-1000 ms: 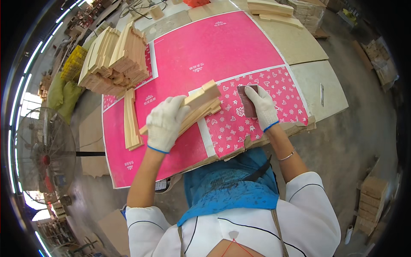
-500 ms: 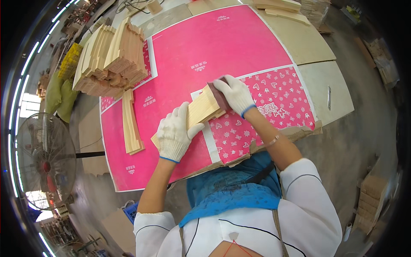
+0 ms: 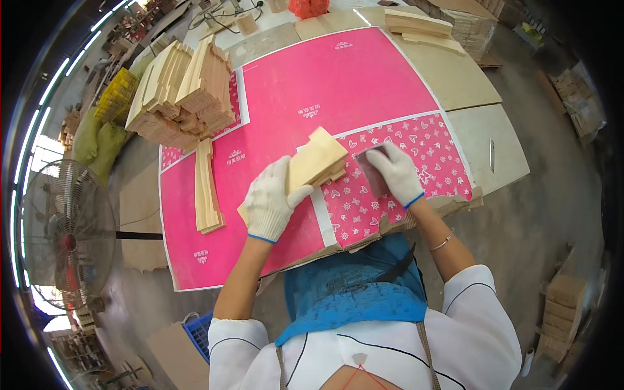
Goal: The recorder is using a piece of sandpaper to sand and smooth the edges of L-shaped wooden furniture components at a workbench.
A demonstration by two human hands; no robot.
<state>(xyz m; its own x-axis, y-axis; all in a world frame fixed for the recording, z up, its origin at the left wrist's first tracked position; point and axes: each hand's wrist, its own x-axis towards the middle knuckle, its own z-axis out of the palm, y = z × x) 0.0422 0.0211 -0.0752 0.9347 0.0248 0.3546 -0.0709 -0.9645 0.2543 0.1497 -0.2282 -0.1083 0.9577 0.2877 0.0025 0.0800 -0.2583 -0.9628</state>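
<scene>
Head view: two white-gloved hands at work over a counter [image 3: 344, 78] faced with pink sheeting. The left hand [image 3: 270, 201] is closed partway around a pale wooden piece [image 3: 315, 159], thumb along the near edge and fingers over the far one; the glove hides the middle of the wood, only a small corner showing beyond it to the left. The stepped right end is exposed, though whether it belongs to one shaped piece or several stacked together cannot be told. The right hand [image 3: 396, 174], partly curled, grips a dark brown flat block [image 3: 372, 174] just beside that end, apart from it; some of its fingertips are hidden, and contact between block and counter cannot be made out. Left of the hands lies a narrow wooden strip [image 3: 208, 188], its far end meeting a wooden stack [image 3: 185, 97]. A red object [image 3: 308, 6] is cut off by the upper edge; a sleeve [image 3: 237, 341] partly covers a blue crate [image 3: 200, 335].
</scene>
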